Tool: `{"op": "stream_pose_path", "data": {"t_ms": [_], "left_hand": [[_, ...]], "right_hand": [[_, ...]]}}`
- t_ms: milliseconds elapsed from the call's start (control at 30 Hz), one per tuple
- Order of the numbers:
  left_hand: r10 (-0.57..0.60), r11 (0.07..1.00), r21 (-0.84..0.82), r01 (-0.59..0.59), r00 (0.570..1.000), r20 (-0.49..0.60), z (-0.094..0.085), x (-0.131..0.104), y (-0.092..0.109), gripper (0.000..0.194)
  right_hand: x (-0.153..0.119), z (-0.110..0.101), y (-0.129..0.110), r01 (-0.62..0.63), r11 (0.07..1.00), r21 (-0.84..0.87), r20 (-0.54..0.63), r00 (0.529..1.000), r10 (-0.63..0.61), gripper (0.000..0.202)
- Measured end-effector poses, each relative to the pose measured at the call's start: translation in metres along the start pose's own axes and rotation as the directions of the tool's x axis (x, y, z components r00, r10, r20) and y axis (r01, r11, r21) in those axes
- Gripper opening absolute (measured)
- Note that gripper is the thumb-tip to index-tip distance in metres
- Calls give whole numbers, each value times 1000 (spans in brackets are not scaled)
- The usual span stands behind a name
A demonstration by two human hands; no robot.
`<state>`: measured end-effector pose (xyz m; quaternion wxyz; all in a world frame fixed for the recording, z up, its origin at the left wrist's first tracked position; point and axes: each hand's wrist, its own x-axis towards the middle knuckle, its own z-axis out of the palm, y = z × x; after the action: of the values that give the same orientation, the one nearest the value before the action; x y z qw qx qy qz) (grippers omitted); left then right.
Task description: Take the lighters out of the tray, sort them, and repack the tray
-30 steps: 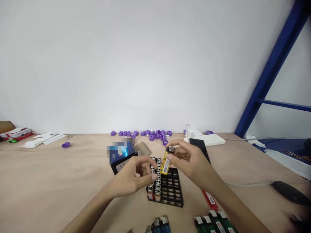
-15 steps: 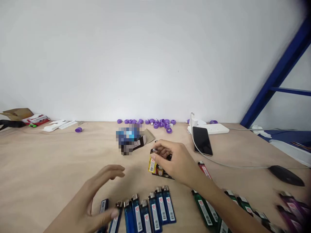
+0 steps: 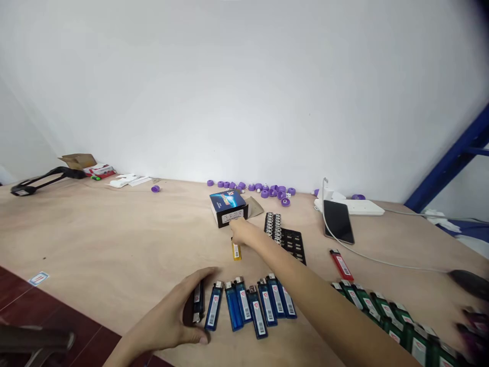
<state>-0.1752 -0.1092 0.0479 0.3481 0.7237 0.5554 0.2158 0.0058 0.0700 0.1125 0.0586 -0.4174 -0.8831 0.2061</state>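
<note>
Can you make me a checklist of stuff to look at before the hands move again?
1. Room in the tray: ok, bare slots show on its right side.
2. Yellow lighter gripped by the right hand: cannot tell, the fingers hide its top.
3. Left hand clear of lighters: not ok, it curves around a dark lighter.
4. Blue lighters in the tray: not ok, they lie on the table.
5. Phone apart from the tray: ok.
</note>
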Motion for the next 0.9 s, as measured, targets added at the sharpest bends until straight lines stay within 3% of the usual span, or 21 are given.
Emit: {"op": "stream_pose_path", "data": {"t_ms": [100, 233, 333, 400, 533, 633, 700, 767, 800, 867, 900], "left_hand": [[-2, 1000, 7, 2, 1000, -29, -2, -9, -8, 92], [38, 999, 19, -36, 992, -119, -2, -13, -21, 72], [69, 997, 36, -65, 987, -144, -1, -10, -25, 64], [89, 995, 52, -83, 988, -130, 1, -7, -24, 62], [130, 988, 95, -122, 988, -84, 5, -4, -17, 64], [155, 983, 117, -142, 982, -112, 7, -3, -13, 62], [165, 981, 124, -148, 977, -137, 7, -2, -11, 59], [170, 980, 131, -152, 976, -136, 7, -1, -9, 56], [169, 979, 137, -151, 976, -134, 7, -1, -8, 55], [158, 978, 155, -137, 978, -133, 7, 0, -7, 55], [153, 978, 166, -130, 979, -136, 7, 0, -7, 55]], "right_hand": [[-37, -6, -3, -24, 999, 21, -47, 999, 25, 26], [-129, -4, 4, 46, 992, 121, -91, 995, -35, 19], [-193, 10, 19, -12, 971, 238, -144, 988, 48, 16], [-222, 24, 31, -87, 947, 308, -130, 983, 132, 21], [-252, 51, 46, -182, 938, 294, -252, 932, 260, 35], [-271, 62, 58, -190, 936, 296, -352, 889, 292, 27], [-289, 63, 74, -192, 938, 289, -474, 823, 314, 23], [-309, 61, 99, -257, 937, 236, -624, 699, 349, 26], [-318, 60, 112, -309, 931, 197, -639, 679, 360, 30], [-332, 57, 135, -393, 911, 125, -639, 671, 377, 50], [-336, 56, 143, -422, 903, 78, -621, 688, 375, 63]]}}
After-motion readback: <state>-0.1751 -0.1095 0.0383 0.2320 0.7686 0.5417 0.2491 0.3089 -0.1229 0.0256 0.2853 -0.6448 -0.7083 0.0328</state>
